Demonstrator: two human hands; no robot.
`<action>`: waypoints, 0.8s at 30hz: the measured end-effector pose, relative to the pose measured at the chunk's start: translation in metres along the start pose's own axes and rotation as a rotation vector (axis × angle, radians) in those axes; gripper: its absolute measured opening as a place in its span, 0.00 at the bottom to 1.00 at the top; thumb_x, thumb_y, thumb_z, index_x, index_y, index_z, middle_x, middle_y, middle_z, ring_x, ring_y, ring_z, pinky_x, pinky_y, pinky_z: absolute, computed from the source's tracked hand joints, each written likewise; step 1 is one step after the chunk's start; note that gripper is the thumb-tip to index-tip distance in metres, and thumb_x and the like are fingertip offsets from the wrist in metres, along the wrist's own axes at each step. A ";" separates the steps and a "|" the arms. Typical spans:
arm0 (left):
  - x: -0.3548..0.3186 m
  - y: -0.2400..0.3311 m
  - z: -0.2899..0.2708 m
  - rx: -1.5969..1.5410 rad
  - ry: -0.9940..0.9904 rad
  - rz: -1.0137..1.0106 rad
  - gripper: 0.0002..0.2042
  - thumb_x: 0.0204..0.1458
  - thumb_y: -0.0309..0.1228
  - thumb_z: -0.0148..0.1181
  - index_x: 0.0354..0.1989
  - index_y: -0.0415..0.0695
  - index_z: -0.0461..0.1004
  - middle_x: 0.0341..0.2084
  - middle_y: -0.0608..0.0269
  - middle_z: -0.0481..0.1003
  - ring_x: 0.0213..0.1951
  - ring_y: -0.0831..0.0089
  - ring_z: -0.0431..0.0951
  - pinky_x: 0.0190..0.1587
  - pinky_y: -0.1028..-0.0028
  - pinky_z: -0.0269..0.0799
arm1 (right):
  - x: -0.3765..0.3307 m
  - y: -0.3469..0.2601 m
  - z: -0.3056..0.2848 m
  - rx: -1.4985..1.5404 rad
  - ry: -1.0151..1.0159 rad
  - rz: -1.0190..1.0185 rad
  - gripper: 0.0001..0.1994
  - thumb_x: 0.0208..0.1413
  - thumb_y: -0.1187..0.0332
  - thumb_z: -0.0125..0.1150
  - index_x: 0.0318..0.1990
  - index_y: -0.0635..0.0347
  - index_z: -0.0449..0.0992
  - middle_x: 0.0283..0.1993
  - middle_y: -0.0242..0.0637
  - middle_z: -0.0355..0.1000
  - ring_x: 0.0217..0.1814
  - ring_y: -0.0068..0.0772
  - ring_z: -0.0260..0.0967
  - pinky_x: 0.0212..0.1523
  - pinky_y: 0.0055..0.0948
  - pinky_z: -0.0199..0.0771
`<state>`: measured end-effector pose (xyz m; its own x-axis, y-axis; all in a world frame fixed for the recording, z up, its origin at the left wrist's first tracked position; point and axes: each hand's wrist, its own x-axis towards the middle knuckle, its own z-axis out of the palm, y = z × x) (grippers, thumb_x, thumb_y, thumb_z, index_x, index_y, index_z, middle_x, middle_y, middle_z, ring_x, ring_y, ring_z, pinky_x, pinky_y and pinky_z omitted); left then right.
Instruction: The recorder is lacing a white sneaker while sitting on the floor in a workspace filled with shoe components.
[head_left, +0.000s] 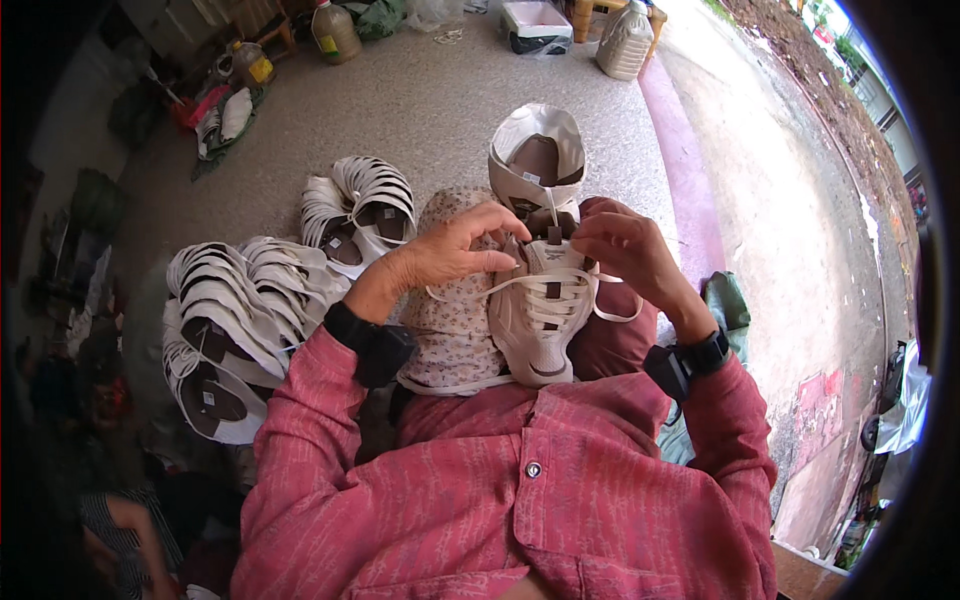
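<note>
A speckled grey concrete floor (440, 110) spreads out ahead, edged on the right by a pink painted strip (690, 180) and a rough road surface beyond it. At the far side stand two plastic jugs (625, 40), one pale and one amber, a white box (537, 22) and some clutter along the left wall.

On the person's lap, over a floral patterned cloth (450, 320), lies a pale beige shoe upper (540, 310) with its toe toward the body and its tongue pointing away. A white lace (520, 283) runs across its eyelets, with loose loops hanging off to the left and right and one length trailing below the cloth.

The left hand (450, 255) comes in from the left, fingers curled and closed in a narrow pinch at the top of the lacing, the fingertips touching the lace just beside the tongue. The right hand (630, 250) comes in from the right, fingers bent and gathered at the same top edge, thumb and forefinger pressed on the upper's collar near the lace end. The two hands nearly meet over the tongue. Each wrist wears a black band.

Just beyond the hands sits another unlaced upper (537, 155), open side up. To the left lie stacked piles of white uppers (250, 310), nested in rows, with a smaller pile (360, 205) beside them.
</note>
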<state>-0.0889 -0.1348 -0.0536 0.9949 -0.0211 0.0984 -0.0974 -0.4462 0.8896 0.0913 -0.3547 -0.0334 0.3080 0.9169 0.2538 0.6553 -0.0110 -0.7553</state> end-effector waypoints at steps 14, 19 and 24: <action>0.010 -0.027 0.003 -0.213 -0.046 -0.028 0.14 0.45 0.28 0.72 0.39 0.46 0.75 0.35 0.75 0.71 0.38 0.82 0.70 0.42 0.78 0.67 | 0.036 -0.015 0.039 -0.211 -0.278 -0.276 0.05 0.46 0.70 0.65 0.32 0.57 0.79 0.34 0.38 0.73 0.38 0.44 0.74 0.38 0.38 0.73; 0.004 -0.021 0.003 -0.198 -0.017 -0.033 0.13 0.47 0.29 0.72 0.39 0.46 0.74 0.33 0.76 0.72 0.37 0.83 0.70 0.41 0.78 0.68 | 0.040 -0.026 0.031 -0.456 -0.262 -0.355 0.03 0.46 0.73 0.63 0.30 0.58 0.77 0.36 0.40 0.73 0.40 0.44 0.74 0.41 0.39 0.72; 0.000 -0.007 0.010 0.036 0.095 -0.010 0.17 0.45 0.39 0.73 0.37 0.46 0.74 0.32 0.68 0.73 0.39 0.74 0.74 0.44 0.75 0.70 | 0.041 0.008 -0.046 -0.916 0.081 -0.270 0.06 0.49 0.72 0.60 0.35 0.60 0.76 0.34 0.44 0.72 0.38 0.48 0.72 0.41 0.42 0.71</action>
<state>-0.0879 -0.1408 -0.0639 0.9888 0.0675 0.1328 -0.0848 -0.4776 0.8745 0.1410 -0.3359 -0.0013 0.0921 0.9043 0.4168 0.9856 -0.1425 0.0915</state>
